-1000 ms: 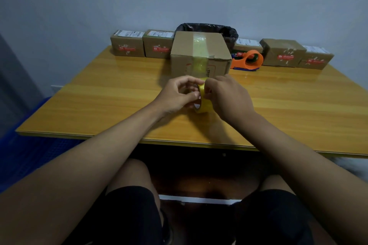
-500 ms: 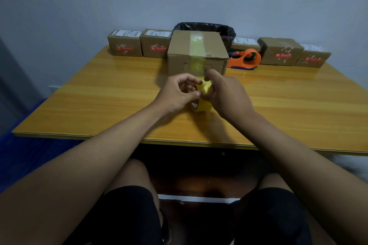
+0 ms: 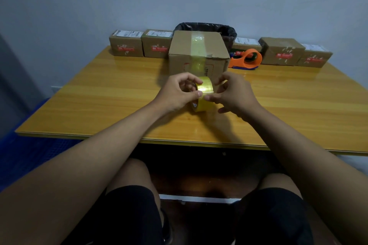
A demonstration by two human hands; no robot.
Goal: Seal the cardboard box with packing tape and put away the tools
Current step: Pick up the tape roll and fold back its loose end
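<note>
A yellow roll of packing tape (image 3: pixel 204 93) stands on edge on the wooden table (image 3: pixel 99 105), just in front of the cardboard box (image 3: pixel 196 53). A strip of clear tape runs over the box's top and down its front face. My left hand (image 3: pixel 177 92) grips the roll from the left, thumb and fingers around it. My right hand (image 3: pixel 232 93) is at the roll's right side, fingertips touching its outer surface, fingers spread. An orange tape dispenser (image 3: pixel 247 59) lies behind and right of the box.
Several small brown parcels (image 3: pixel 126 44) (image 3: pixel 281 51) line the table's far edge along the wall. A black-lined bin (image 3: pixel 207 28) sits behind the big box. My knees are under the near table edge.
My right hand has come off the top of the roll and shifted right, so the roll's yellow face now shows. The left hand keeps its hold.
</note>
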